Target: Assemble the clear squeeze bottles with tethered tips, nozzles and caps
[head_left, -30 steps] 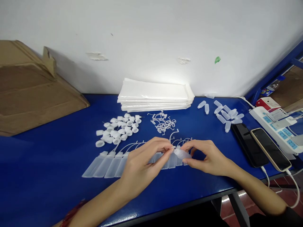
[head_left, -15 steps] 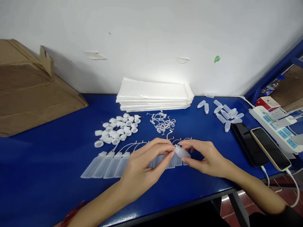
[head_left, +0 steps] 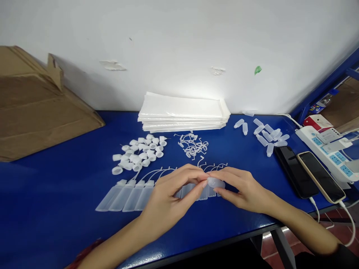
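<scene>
A small translucent squeeze bottle [head_left: 216,182] is held between both hands, lying nearly level. My left hand [head_left: 175,198] is closed, its thumb and forefinger pinching the bottle's neck end; whether a small part sits in that pinch is hidden. The fingers and thumb of my right hand [head_left: 248,188] grip the bottle's body. Beneath the hands runs a row of flat translucent bottles [head_left: 116,198] with thin bent white tubes [head_left: 151,173] at their tops, partly covered by my left hand. Beyond them lie a heap of white caps [head_left: 137,158] and a tangle of loose bent tubes [head_left: 193,145].
White plastic packets [head_left: 183,110] are stacked against the wall. More small bottles [head_left: 266,134] lie at the back right. Two phones [head_left: 321,175] on charging cables and a power strip [head_left: 331,153] line the right edge. A brown cardboard box [head_left: 36,116] stands at left.
My right fingers have closed further round the small bottle, and the bottle has turned from slanting down to nearly level. My left hand keeps its pinch in almost the same place.
</scene>
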A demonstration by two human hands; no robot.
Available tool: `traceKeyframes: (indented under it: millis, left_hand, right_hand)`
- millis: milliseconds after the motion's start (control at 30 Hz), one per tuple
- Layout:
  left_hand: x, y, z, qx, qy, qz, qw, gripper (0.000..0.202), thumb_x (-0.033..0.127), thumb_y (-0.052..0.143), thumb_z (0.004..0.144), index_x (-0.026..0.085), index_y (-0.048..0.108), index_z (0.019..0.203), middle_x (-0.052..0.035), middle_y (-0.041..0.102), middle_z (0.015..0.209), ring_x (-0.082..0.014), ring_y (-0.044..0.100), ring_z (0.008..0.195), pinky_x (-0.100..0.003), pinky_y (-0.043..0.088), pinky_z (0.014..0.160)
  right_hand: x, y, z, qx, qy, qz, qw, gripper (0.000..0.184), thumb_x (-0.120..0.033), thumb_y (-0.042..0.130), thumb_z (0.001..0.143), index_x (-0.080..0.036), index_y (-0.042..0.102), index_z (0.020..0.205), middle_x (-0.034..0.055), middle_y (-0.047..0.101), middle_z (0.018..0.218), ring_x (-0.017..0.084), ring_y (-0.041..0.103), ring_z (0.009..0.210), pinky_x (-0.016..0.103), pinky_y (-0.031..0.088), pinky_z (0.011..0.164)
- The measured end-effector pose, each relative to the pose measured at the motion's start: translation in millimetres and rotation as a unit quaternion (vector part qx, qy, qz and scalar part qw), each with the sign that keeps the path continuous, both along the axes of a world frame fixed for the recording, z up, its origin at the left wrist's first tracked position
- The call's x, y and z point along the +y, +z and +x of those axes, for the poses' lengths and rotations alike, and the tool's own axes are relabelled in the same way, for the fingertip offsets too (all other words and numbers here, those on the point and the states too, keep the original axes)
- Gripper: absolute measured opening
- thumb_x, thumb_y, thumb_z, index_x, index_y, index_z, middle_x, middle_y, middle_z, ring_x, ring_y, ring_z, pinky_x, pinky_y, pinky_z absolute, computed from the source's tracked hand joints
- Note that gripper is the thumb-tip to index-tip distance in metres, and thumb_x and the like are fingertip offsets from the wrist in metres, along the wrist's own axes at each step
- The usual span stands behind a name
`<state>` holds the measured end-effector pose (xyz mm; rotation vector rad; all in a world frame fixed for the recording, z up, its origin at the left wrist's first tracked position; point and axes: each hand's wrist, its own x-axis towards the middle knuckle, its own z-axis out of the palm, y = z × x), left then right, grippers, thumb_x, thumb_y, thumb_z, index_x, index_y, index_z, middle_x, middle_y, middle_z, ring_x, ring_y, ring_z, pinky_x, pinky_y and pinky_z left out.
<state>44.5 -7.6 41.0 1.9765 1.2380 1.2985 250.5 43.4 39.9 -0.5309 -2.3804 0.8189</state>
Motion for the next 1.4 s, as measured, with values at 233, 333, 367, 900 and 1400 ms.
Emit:
traceKeyframes:
  millis: [233, 333, 367, 900, 1400]
  left_hand:
    - [-1, -0.2, 1, 0.004, 0.001, 0.012, 1.000, 0.011, 0.012, 0.060, 0.090, 0.020, 0.067, 0.093, 0.0009, 0.067, 0.086, -0.0081, 0.067, 0.073, -0.016, 0.057, 0.063]
    - [-2, -1.0, 1, 0.044, 0.014, 0.062, 0.997, 0.011, 0.010, 0.060, 0.091, 0.018, 0.066, 0.096, -0.0012, 0.067, 0.090, -0.0096, 0.067, 0.077, -0.019, 0.057, 0.067]
    - [-2, -1.4, 1, 0.057, 0.018, 0.082, 0.995, 0.012, 0.009, 0.060, 0.091, 0.017, 0.065, 0.098, -0.0021, 0.067, 0.091, -0.0103, 0.068, 0.079, -0.020, 0.057, 0.069]
    - [-5, -6.8, 7, 0.161, 0.021, 0.176, 0.971, 0.024, 0.004, 0.059, 0.090, 0.011, 0.059, 0.113, -0.0103, 0.064, 0.106, -0.0181, 0.066, 0.094, -0.028, 0.058, 0.082]
    - [-1, -10.6, 16, 0.218, 0.015, 0.255, 0.942, 0.041, 0.007, 0.068, 0.084, 0.006, 0.055, 0.123, -0.0190, 0.067, 0.118, -0.0298, 0.060, 0.116, -0.046, 0.057, 0.094]
  right_hand:
    - [-2, 2.0, 0, 0.028, -0.014, -0.023, 0.999, 0.027, -0.019, 0.056, 0.095, -0.019, 0.058, 0.122, 0.0077, 0.072, 0.103, 0.016, 0.067, 0.087, 0.029, 0.057, 0.077]
    - [-2, 3.5, -1, 0.044, -0.025, -0.055, 0.997, 0.027, -0.019, 0.057, 0.095, -0.019, 0.059, 0.121, 0.0065, 0.072, 0.107, 0.015, 0.067, 0.088, 0.028, 0.057, 0.078]
    - [-2, 3.9, -1, 0.048, -0.027, -0.066, 0.996, 0.027, -0.020, 0.057, 0.095, -0.020, 0.060, 0.121, 0.0060, 0.073, 0.108, 0.015, 0.068, 0.088, 0.027, 0.057, 0.077]
    - [-5, 6.5, -2, 0.096, -0.059, -0.366, 0.924, 0.024, -0.024, 0.066, 0.087, -0.017, 0.061, 0.110, 0.0074, 0.072, 0.104, 0.016, 0.073, 0.087, 0.030, 0.061, 0.077]
    - [-7, 12.3, -2, 0.116, -0.091, -0.460, 0.875, 0.031, -0.038, 0.074, 0.081, -0.018, 0.058, 0.097, 0.0036, 0.071, 0.088, 0.017, 0.073, 0.077, 0.029, 0.058, 0.068]
